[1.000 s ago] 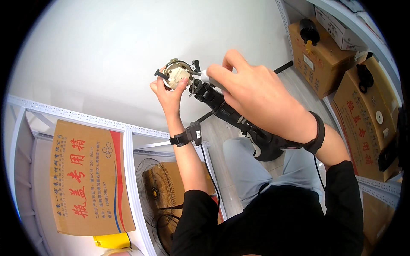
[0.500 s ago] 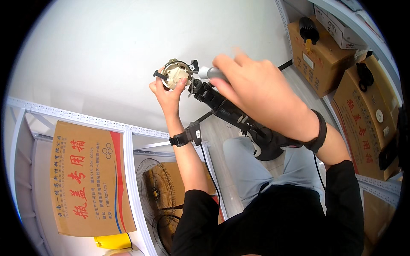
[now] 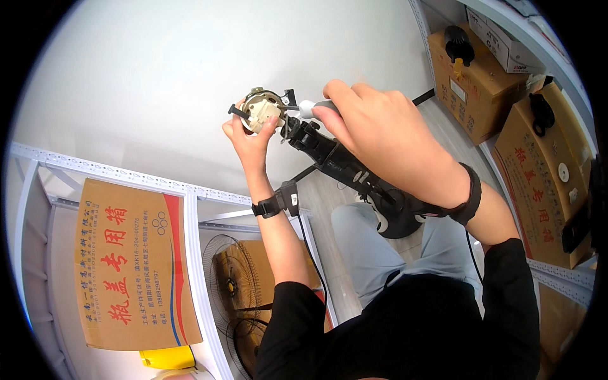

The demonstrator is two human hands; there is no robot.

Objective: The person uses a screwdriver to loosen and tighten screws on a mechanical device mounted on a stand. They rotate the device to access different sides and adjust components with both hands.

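My left hand is closed around a fan motor, thumb pressed on its cream-coloured gear housing. A black knob on a stem sticks out to the left. My right hand grips the grey handle of a screwdriver, fingers wrapped round its rear part. The screwdriver lies almost level, its thin shaft reaching the right side of the motor; the exact tip contact is too small to make out. Below the motor runs a black fan stand, slanting down to a round base between my legs.
On the left, a white metal shelf holds a large cardboard box. Wire fan guards stand beside it. To the right, cardboard boxes carry a black ribbed cover and small loose parts. A white wall rises ahead.
My right hand and the screwdriver have shifted slightly to the right, and the fingers, blurred before, now show sharply. My left hand and the motor have hardly moved.
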